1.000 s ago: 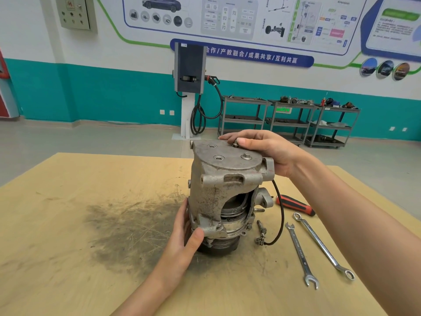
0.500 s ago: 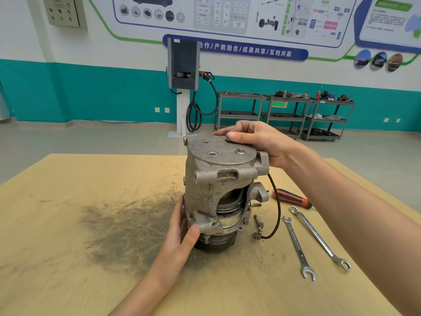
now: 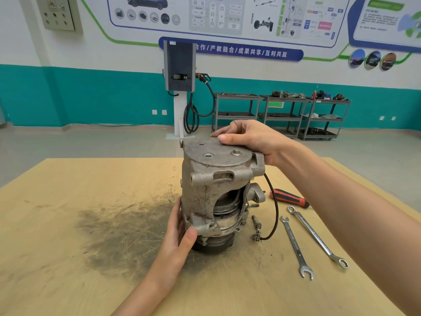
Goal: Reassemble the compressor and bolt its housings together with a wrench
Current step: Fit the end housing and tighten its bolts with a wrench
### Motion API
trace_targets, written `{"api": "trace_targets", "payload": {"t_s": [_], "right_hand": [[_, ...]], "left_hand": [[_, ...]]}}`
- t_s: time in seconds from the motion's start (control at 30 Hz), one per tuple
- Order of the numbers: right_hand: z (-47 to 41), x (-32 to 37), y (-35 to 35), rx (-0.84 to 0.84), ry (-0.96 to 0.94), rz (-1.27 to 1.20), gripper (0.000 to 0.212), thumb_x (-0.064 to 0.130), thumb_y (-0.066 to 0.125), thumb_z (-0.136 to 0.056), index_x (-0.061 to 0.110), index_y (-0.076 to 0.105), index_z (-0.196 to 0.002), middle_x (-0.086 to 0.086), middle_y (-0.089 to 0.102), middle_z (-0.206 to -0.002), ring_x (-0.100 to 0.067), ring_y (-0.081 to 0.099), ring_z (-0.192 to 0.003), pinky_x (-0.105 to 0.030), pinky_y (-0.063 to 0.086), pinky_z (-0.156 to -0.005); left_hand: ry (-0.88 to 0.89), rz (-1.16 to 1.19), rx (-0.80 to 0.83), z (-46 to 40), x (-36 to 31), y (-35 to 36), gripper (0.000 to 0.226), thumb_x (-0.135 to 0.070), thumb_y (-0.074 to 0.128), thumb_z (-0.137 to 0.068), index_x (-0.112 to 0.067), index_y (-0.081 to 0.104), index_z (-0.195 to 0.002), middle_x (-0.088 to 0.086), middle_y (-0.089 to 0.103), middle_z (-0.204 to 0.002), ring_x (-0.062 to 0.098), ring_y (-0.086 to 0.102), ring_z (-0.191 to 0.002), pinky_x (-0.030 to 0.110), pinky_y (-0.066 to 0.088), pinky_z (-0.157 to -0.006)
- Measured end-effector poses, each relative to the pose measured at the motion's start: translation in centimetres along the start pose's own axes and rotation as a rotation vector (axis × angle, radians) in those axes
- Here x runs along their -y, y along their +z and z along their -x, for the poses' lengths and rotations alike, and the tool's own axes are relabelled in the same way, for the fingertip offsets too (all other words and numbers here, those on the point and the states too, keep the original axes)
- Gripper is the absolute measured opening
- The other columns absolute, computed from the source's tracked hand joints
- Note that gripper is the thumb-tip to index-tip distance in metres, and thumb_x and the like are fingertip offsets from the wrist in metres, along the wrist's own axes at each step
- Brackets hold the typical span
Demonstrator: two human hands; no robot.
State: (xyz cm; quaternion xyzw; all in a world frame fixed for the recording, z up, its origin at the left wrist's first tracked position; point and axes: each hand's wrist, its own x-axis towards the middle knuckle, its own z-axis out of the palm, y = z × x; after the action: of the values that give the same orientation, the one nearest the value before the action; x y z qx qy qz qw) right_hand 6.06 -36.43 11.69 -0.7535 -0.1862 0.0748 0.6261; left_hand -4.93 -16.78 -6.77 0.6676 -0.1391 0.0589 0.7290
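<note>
The grey metal compressor (image 3: 205, 190) stands upright on the wooden table (image 3: 68, 201), its upper housing tilted over the lower part with a gap showing the inner rings. My left hand (image 3: 180, 233) grips the lower left edge of the housing. My right hand (image 3: 248, 137) rests on the top far edge of the housing, fingers curled over it. A black cable (image 3: 274, 208) hangs from the compressor's right side to a small connector on the table. Two combination wrenches (image 3: 296, 245) (image 3: 319, 238) lie to the right. A loose bolt (image 3: 256, 221) lies beside the compressor.
A red-and-black screwdriver (image 3: 288, 198) lies behind the wrenches, partly under my right forearm. A dark grease smear (image 3: 118, 229) covers the table left of the compressor. Beyond the table stand a charging post (image 3: 180, 87) and metal shelf carts (image 3: 280, 115).
Both hands keep their hold on the compressor. The upper housing looks slightly turned and shifted, and the camera view has shifted a little.
</note>
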Motion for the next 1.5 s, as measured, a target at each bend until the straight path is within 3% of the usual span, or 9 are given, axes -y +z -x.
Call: {"api": "trace_targets", "payload": {"t_s": [0.2, 0.3, 0.4, 0.57, 0.73, 0.87, 1.03, 1.27, 1.5], "right_hand": [[1.0, -0.4, -0.9, 0.144, 0.013, -0.122, 0.025, 0.014, 0.065, -0.079, 0.008, 0.070, -0.102, -0.002, 0.070, -0.116, -0.020, 0.067, -0.102, -0.030, 0.057, -0.085], [0.6, -0.3, -0.7, 0.117, 0.016, -0.107, 0.013, 0.012, 0.068, -0.075, 0.008, 0.069, -0.088, -0.001, 0.071, -0.114, -0.019, 0.068, -0.099, -0.030, 0.058, -0.082], [0.1, 0.0, -0.5, 0.045, 0.007, -0.029, 0.021, 0.013, 0.076, -0.066, 0.009, 0.058, -0.077, -0.004, 0.073, -0.108, -0.019, 0.069, -0.095, -0.032, 0.059, -0.081], [0.9, -0.6, -0.9, 0.147, 0.013, -0.103, 0.027, 0.016, 0.069, -0.076, 0.012, 0.071, -0.102, -0.008, 0.068, -0.120, -0.021, 0.066, -0.100, -0.031, 0.057, -0.084], [0.4, -0.1, -0.4, 0.070, 0.041, -0.084, 0.010, 0.014, 0.075, -0.068, 0.012, 0.072, -0.078, -0.010, 0.069, -0.119, -0.023, 0.066, -0.099, -0.035, 0.056, -0.085], [0.2, 0.2, 0.1, -0.021, 0.032, 0.015, 0.021, 0.013, 0.079, -0.068, 0.011, 0.060, -0.076, -0.007, 0.073, -0.110, -0.023, 0.067, -0.095, -0.037, 0.056, -0.086], [1.1, -0.1, -0.6, 0.140, 0.031, -0.113, 0.014, 0.007, 0.060, -0.089, 0.010, 0.070, -0.098, -0.005, 0.068, -0.118, -0.018, 0.066, -0.099, -0.029, 0.056, -0.086], [0.3, 0.3, 0.1, 0.005, 0.014, -0.014, 0.019, 0.005, 0.072, -0.080, 0.009, 0.056, -0.072, -0.008, 0.070, -0.114, -0.018, 0.068, -0.091, -0.030, 0.058, -0.079], [1.0, -0.2, -0.6, 0.155, 0.015, -0.115, 0.013, 0.005, 0.059, -0.089, 0.008, 0.070, -0.096, -0.004, 0.066, -0.122, -0.018, 0.065, -0.103, -0.028, 0.057, -0.085]], "left_hand": [[0.002, 0.007, 0.002, -0.1, 0.2, 0.0, 0.105, -0.091, 0.063, -0.049, -0.052, 0.021, -0.138, -0.055, 0.039, -0.125, -0.026, 0.036, -0.122, -0.004, 0.035, -0.088], [0.007, 0.013, 0.007, -0.3, 0.5, -0.1, 0.107, -0.091, 0.064, -0.049, -0.050, 0.022, -0.138, -0.053, 0.039, -0.127, -0.024, 0.038, -0.123, -0.002, 0.036, -0.089], [0.010, 0.011, 0.006, -0.5, 0.7, -0.2, 0.108, -0.091, 0.065, -0.047, -0.051, 0.022, -0.137, -0.054, 0.039, -0.126, -0.025, 0.039, -0.122, -0.002, 0.038, -0.089], [0.016, 0.000, 0.007, -0.4, 0.7, -0.3, 0.108, -0.091, 0.063, -0.048, -0.050, 0.020, -0.138, -0.055, 0.039, -0.125, -0.026, 0.039, -0.121, -0.002, 0.037, -0.088], [0.018, 0.014, 0.001, -0.3, 0.5, -0.1, 0.107, -0.091, 0.065, -0.046, -0.048, 0.025, -0.136, -0.049, 0.040, -0.130, -0.025, 0.040, -0.120, -0.002, 0.037, -0.088], [0.019, 0.022, -0.004, -0.3, 0.5, -0.1, 0.109, -0.090, 0.066, -0.046, -0.046, 0.025, -0.137, -0.050, 0.041, -0.127, -0.024, 0.041, -0.121, -0.001, 0.038, -0.088], [0.021, 0.014, -0.003, -0.3, 0.3, -0.1, 0.109, -0.091, 0.064, -0.047, -0.047, 0.023, -0.137, -0.055, 0.041, -0.123, -0.026, 0.040, -0.119, -0.002, 0.037, -0.087], [0.010, 0.019, -0.005, -0.2, 0.3, -0.1, 0.108, -0.091, 0.065, -0.045, -0.051, 0.025, -0.137, -0.051, 0.039, -0.126, -0.025, 0.041, -0.119, -0.002, 0.038, -0.087], [0.010, 0.007, -0.004, -0.2, 0.2, 0.0, 0.109, -0.092, 0.064, -0.044, -0.051, 0.022, -0.136, -0.052, 0.039, -0.125, -0.027, 0.040, -0.117, -0.003, 0.037, -0.086]]}}
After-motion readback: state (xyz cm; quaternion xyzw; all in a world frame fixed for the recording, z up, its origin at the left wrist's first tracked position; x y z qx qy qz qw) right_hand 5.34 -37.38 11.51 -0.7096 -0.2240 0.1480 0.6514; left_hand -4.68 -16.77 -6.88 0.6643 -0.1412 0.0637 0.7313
